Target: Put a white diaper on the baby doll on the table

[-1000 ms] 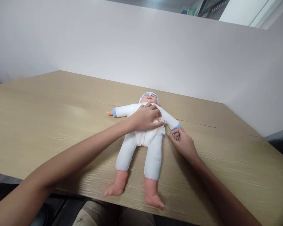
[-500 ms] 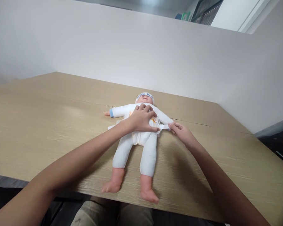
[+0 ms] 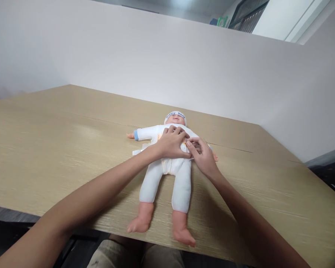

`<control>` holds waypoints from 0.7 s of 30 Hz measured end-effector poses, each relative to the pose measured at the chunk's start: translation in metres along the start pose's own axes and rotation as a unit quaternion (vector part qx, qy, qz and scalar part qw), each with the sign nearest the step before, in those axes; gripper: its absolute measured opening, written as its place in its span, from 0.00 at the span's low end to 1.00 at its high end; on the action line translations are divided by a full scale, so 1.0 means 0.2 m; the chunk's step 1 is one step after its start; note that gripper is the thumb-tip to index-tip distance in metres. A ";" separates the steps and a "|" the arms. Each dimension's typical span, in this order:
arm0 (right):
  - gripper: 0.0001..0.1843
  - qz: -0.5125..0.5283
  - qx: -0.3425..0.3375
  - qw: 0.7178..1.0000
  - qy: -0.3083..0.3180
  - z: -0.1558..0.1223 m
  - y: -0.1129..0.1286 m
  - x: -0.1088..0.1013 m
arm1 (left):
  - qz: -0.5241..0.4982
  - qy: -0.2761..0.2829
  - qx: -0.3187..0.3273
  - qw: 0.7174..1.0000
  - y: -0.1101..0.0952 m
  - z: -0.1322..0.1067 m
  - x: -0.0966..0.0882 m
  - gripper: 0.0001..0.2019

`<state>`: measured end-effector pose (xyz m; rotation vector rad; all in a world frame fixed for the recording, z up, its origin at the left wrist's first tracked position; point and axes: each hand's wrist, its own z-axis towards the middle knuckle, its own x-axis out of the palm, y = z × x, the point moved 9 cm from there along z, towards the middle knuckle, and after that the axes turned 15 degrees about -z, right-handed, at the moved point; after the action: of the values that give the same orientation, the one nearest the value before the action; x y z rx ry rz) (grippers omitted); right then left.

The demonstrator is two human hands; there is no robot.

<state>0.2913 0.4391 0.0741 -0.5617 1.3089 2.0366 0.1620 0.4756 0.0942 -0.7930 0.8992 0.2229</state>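
Note:
A baby doll (image 3: 181, 182) in a white suit and cap lies on its back on the wooden table (image 3: 58, 149), feet toward me. My left hand (image 3: 171, 143) rests on its belly, fingers spread flat over a white diaper. My right hand (image 3: 202, 156) is at the doll's waist, fingers pinched on the diaper's side tab and touching my left fingertips. A white diaper flap (image 3: 138, 152) sticks out at the doll's other side. The doll's bare feet reach the table's near edge.
A plain white partition wall (image 3: 156, 67) runs along the table's back and right sides. My knees (image 3: 114, 257) show below the near edge. A dark window frame (image 3: 248, 16) shows above the wall at the upper right.
My right hand pulled the white tab out to the doll's side, then carried it in over the belly to meet my left hand. My left hand stayed pressed on the doll.

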 end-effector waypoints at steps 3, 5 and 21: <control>0.22 -0.074 -0.123 0.989 -0.027 -0.14 0.10 -0.02 | -0.043 0.011 -0.014 0.999 0.02 0.00 -0.02 0.37; 0.25 -0.106 -0.166 0.980 -0.010 -0.19 0.12 0.00 | -0.106 0.025 -0.011 0.994 0.03 -0.01 -0.05 0.41; 0.11 -0.192 -0.243 0.951 0.007 0.00 0.51 0.08 | -0.006 -0.057 -0.133 0.989 0.66 -0.68 -0.32 0.16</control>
<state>0.2076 0.4141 0.1286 -0.9682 0.6236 2.0115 -0.0250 0.4825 0.0257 -1.0216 0.7657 0.3793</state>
